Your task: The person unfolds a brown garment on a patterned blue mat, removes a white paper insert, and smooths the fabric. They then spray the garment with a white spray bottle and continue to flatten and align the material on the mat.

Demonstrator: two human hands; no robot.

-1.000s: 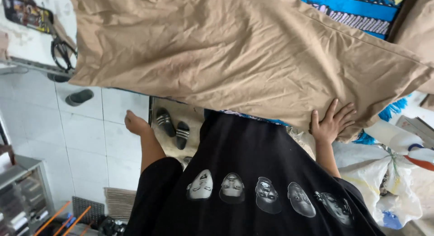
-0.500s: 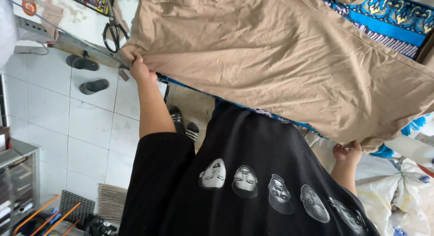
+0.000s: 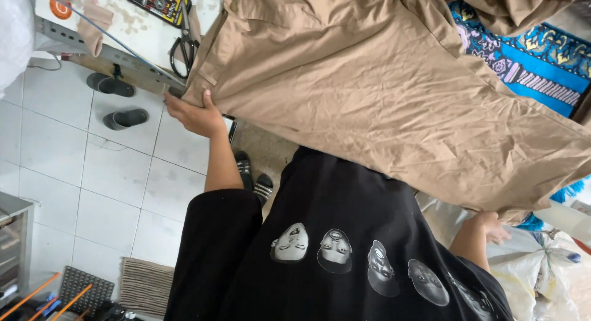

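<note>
Cloth held out between two hands

Left hand (image 3: 196, 115) pinches a corner of the tan cloth (image 3: 381, 105), thumb on top and fingers curled under the hem, so it is closed on the fabric. Right hand (image 3: 490, 225) sits at the opposite lower edge, mostly hidden beneath the overhanging cloth; only the wrist and a few fingers show, and I cannot tell whether it grips the edge or merely props it from below.

The tan cloth hangs in the air between the hands, in front of the person's black printed shirt (image 3: 345, 247). It covers most of the upper view, with creases running across it, and its far end lies up over the table (image 3: 117, 62).

Judging from this, the step in hand is spreading the cloth wide and flat. Any further handling calls for an even pull on both edges and a sure hold on the right side, so that the fabric does not sag.

On the table, just beside the left hand, black scissors (image 3: 183, 50) lie near the cloth's edge. Beyond the cloth, a blue patterned fabric (image 3: 542, 68) shows at the upper right. Dark slippers (image 3: 126, 118) lie on the white tiled floor (image 3: 68, 173) under the table, and white bags (image 3: 548, 278) sit near the right hand.
</note>
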